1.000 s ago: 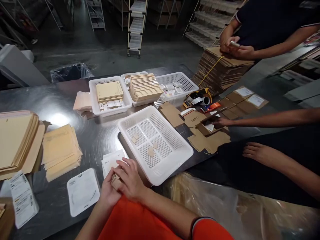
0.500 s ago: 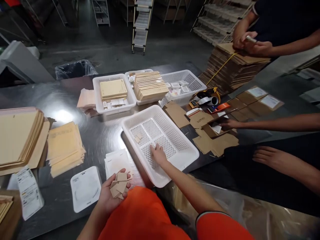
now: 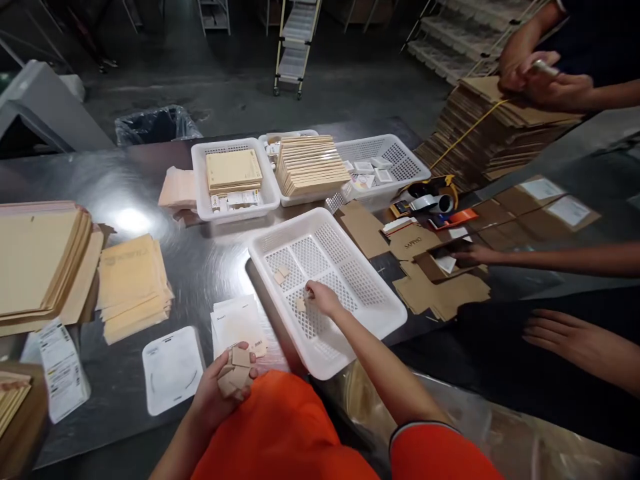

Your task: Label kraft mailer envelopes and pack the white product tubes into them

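Observation:
Several small tan cardboard squares [image 3: 239, 368] lie loosely piled in my left hand [image 3: 217, 383], its fingers curled around them, low over the table. My right hand [image 3: 324, 298] reaches into a white perforated plastic basket [image 3: 377, 310], thumb and fingers pinched together just above its floor. Right beside those fingertips is one small cardboard square [image 3: 301, 305]. Whether anything is between the fingertips is too small to make out. Farther left in the same basket are a couple of similar small squares [image 3: 281, 274].
Beyond are white baskets [image 3: 197, 180] holding envelopes and boxes. Padded envelopes [image 3: 131, 273], a white lid-like tray [image 3: 173, 373] and white packets [image 3: 235, 327] lie left. At right, a co-worker's hand [image 3: 473, 256] reaches into a cardboard box [image 3: 430, 267]; another person stands behind stacked cardboard [image 3: 470, 127].
My right hand's fingers have gone from spread to pinched. A small square now shows beside them on the basket floor. The view has shifted slightly; my left hand still holds its squares.

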Action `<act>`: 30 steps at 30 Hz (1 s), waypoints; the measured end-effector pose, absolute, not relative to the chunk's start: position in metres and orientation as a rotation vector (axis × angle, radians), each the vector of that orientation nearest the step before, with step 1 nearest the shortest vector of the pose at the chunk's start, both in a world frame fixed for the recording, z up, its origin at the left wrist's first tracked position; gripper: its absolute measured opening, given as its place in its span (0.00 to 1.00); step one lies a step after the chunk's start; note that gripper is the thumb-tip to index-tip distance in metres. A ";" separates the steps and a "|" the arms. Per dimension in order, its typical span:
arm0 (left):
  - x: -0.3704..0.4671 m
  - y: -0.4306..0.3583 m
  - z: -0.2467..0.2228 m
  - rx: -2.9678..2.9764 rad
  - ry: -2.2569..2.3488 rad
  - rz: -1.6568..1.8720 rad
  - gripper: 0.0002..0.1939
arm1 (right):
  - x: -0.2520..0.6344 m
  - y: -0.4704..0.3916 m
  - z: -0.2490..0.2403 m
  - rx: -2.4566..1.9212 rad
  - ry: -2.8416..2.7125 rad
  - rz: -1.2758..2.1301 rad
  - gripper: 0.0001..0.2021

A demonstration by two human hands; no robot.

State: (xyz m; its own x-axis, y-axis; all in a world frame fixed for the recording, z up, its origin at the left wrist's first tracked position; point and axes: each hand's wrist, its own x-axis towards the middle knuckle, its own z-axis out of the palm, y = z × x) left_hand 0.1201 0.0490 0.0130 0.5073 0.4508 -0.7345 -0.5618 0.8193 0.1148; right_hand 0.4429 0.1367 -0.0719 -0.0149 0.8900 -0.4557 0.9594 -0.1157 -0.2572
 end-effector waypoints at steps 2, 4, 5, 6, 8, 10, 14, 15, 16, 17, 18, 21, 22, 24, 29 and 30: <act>0.120 0.048 0.011 -0.165 0.847 0.613 0.15 | 0.436 0.135 -0.072 2.049 2.059 -0.846 0.14; 0.120 0.047 0.010 -0.181 0.860 0.609 0.15 | 0.427 0.130 -0.073 2.004 2.098 -0.868 0.12; 0.120 0.047 0.010 -0.185 0.871 0.607 0.15 | 0.423 0.128 -0.073 1.995 2.108 -0.865 0.11; 0.121 0.047 0.011 -0.188 0.883 0.604 0.16 | 0.420 0.126 -0.073 1.991 2.117 -0.859 0.10; 0.122 0.048 0.012 -0.192 0.898 0.600 0.15 | 0.419 0.128 -0.071 1.994 2.130 -0.847 0.10; 0.123 0.048 0.013 -0.200 0.908 0.599 0.15 | 0.423 0.139 -0.068 2.012 2.130 -0.844 0.10; 0.126 0.051 0.015 -0.206 0.942 0.615 0.15 | 0.429 0.184 -0.065 2.060 2.122 -0.856 0.16; 0.127 0.051 0.016 -0.202 0.949 0.621 0.15 | 0.427 0.196 -0.065 2.059 2.122 -0.858 0.19; 0.128 0.052 0.017 -0.198 0.956 0.626 0.15 | 0.425 0.207 -0.066 2.051 2.122 -0.860 0.22; 0.129 0.053 0.018 -0.197 0.964 0.630 0.16 | 0.421 0.216 -0.068 2.038 2.122 -0.861 0.25; 0.129 0.053 0.019 -0.199 0.970 0.635 0.16 | 0.416 0.223 -0.069 2.023 2.123 -0.863 0.28; 0.128 0.052 0.021 -0.227 0.971 0.659 0.18 | 0.402 0.231 -0.075 1.971 2.150 -0.875 0.28; 0.127 0.051 0.021 -0.240 0.963 0.670 0.19 | 0.398 0.230 -0.077 1.956 2.166 -0.885 0.25; 0.124 0.049 0.019 -0.261 0.942 0.683 0.20 | 0.394 0.227 -0.081 1.939 2.194 -0.921 0.18; 0.122 0.048 0.015 -0.277 0.952 0.658 0.18 | 0.392 0.206 -0.086 2.086 2.212 -1.053 0.15; 0.124 0.049 0.015 -0.270 0.955 0.653 0.17 | 0.393 0.200 -0.086 2.149 2.210 -1.081 0.14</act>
State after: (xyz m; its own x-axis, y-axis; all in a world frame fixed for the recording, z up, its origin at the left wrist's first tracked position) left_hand 0.1235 0.0488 0.0152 0.4056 0.3954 -0.8241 -0.6242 0.7785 0.0663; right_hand 0.3928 0.2000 -0.0855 -0.1299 0.9280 -0.3492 0.8455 -0.0804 -0.5280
